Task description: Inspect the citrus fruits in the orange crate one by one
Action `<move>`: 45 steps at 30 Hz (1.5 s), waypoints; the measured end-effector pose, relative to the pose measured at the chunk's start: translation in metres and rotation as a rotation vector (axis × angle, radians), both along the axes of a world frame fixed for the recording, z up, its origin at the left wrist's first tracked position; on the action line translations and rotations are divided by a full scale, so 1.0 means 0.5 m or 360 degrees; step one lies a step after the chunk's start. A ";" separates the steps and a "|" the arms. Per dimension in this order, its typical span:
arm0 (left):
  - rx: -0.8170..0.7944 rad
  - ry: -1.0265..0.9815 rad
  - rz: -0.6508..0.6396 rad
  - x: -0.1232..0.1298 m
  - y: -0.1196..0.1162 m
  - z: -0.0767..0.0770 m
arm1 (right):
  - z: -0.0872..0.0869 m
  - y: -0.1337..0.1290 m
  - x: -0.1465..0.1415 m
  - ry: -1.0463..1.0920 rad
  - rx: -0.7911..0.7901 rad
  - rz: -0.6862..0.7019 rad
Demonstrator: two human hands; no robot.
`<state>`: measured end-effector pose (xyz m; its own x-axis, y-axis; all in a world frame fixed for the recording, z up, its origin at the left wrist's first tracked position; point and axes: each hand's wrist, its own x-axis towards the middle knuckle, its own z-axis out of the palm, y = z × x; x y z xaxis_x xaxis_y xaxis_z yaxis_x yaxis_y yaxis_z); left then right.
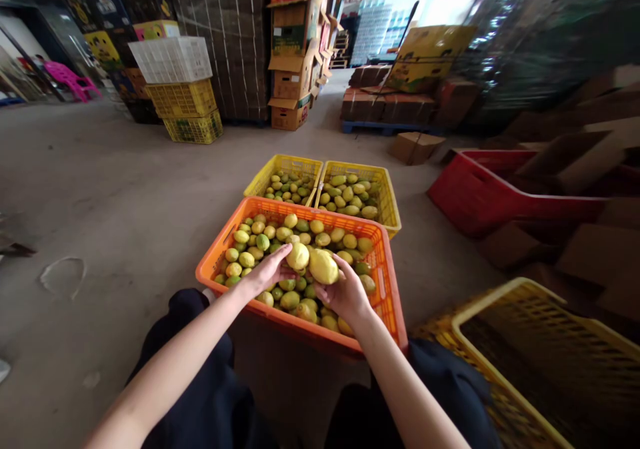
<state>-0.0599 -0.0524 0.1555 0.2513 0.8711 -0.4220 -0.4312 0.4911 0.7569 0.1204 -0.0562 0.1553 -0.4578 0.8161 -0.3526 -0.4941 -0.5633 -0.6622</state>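
Over an orange crate (395, 302) full of yellow and green lemons, both my hands are raised a little above the fruit. My left hand (267, 272) is closed on a pale yellow lemon (298, 256), thumb on its upper side. Close beside it, my right hand (347, 292) grips a larger yellow lemon (324, 267), its fingers curled round the right and lower sides. The two held lemons are nearly touching. Beneath them lie many loose lemons (290, 300), partly covered by my hands.
Behind the orange crate stand two yellow crates (393, 202) holding more lemons. An open yellow basket (505, 369) is at my right. Further right is a red bin (460, 195) with cardboard. Stacked crates (185, 99) and cartons (290, 85) rise at the back.
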 end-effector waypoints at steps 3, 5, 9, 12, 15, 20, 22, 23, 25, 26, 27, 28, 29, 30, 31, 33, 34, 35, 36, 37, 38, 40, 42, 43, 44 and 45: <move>0.0032 0.0082 0.0059 0.009 -0.006 0.008 | -0.003 0.003 0.002 -0.0021 0.0057 0.0017; 0.0004 0.0095 0.0079 0.014 -0.009 0.013 | -0.006 0.006 0.002 -0.0057 0.0067 0.0012; -0.0030 0.0078 0.0080 0.015 -0.012 0.016 | -0.016 0.014 0.005 -0.0129 0.0006 -0.0040; -0.0019 0.0110 0.0069 0.012 -0.014 0.013 | -0.024 0.019 0.008 -0.0224 0.0043 -0.0066; -0.0038 0.0171 0.0078 0.010 -0.016 0.011 | -0.025 0.021 0.009 -0.0292 0.0016 -0.0026; -0.0101 0.0291 0.0093 0.011 -0.016 0.017 | -0.009 0.017 0.010 -0.0364 -0.0155 0.0102; -0.0080 0.0275 0.0095 0.011 -0.017 0.020 | -0.004 0.016 0.011 -0.0384 -0.0182 0.0124; -0.0070 0.0257 0.0094 0.011 -0.017 0.021 | -0.003 0.017 0.012 -0.0385 -0.0188 0.0137; -0.0056 0.0223 0.0079 0.009 -0.018 0.022 | -0.005 0.018 0.014 -0.0370 -0.0201 0.0166; -0.0050 0.0213 0.0064 0.009 -0.019 0.021 | -0.007 0.019 0.015 -0.0361 -0.0209 0.0177; -0.0040 0.0206 0.0048 0.008 -0.019 0.020 | -0.009 0.020 0.016 -0.0356 -0.0214 0.0181; -0.0022 0.0200 0.0033 0.008 -0.020 0.019 | -0.011 0.020 0.016 -0.0354 -0.0210 0.0170; 0.0007 0.0196 0.0025 0.008 -0.020 0.018 | -0.012 0.020 0.016 -0.0353 -0.0189 0.0137; 0.0045 0.0193 0.0023 0.009 -0.021 0.017 | -0.013 0.020 0.016 -0.0353 -0.0152 0.0080; 0.0092 0.0195 0.0031 0.010 -0.022 0.016 | -0.012 0.019 0.015 -0.0357 -0.0101 0.0000; 0.0190 0.0243 0.0100 0.013 -0.024 0.016 | -0.008 0.014 0.013 -0.0384 0.0038 -0.0199; 0.0235 0.0295 0.0152 0.015 -0.024 0.017 | -0.005 0.011 0.011 -0.0422 0.0122 -0.0304; 0.0279 0.0354 0.0204 0.016 -0.025 0.019 | -0.001 0.008 0.010 -0.0486 0.0222 -0.0411; 0.0328 0.0408 0.0247 0.016 -0.025 0.021 | 0.002 0.004 0.009 -0.0572 0.0340 -0.0516; 0.0390 0.0448 0.0280 0.016 -0.025 0.023 | 0.004 0.000 0.008 -0.0666 0.0472 -0.0614; 0.0469 0.0471 0.0297 0.015 -0.024 0.025 | 0.005 -0.004 0.007 -0.0759 0.0611 -0.0700; 0.0676 0.0491 0.0305 0.011 -0.023 0.028 | 0.003 -0.011 0.006 -0.0916 0.0881 -0.0821; 0.0887 0.0524 0.0305 0.007 -0.023 0.030 | -0.001 -0.017 0.005 -0.1052 0.1087 -0.0875; 0.0973 0.0554 0.0296 0.006 -0.024 0.031 | -0.004 -0.019 0.005 -0.1123 0.1156 -0.0890; 0.1041 0.0590 0.0288 0.005 -0.025 0.032 | -0.006 -0.021 0.005 -0.1189 0.1208 -0.0898; 0.1092 0.0627 0.0285 0.004 -0.027 0.034 | -0.009 -0.023 0.004 -0.1238 0.1249 -0.0902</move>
<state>-0.0579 -0.0657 0.1723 0.0280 0.9809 0.1924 -0.0981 -0.1888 0.9771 0.1226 -0.0678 0.1511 0.1400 0.9434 0.3007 0.1366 0.2823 -0.9495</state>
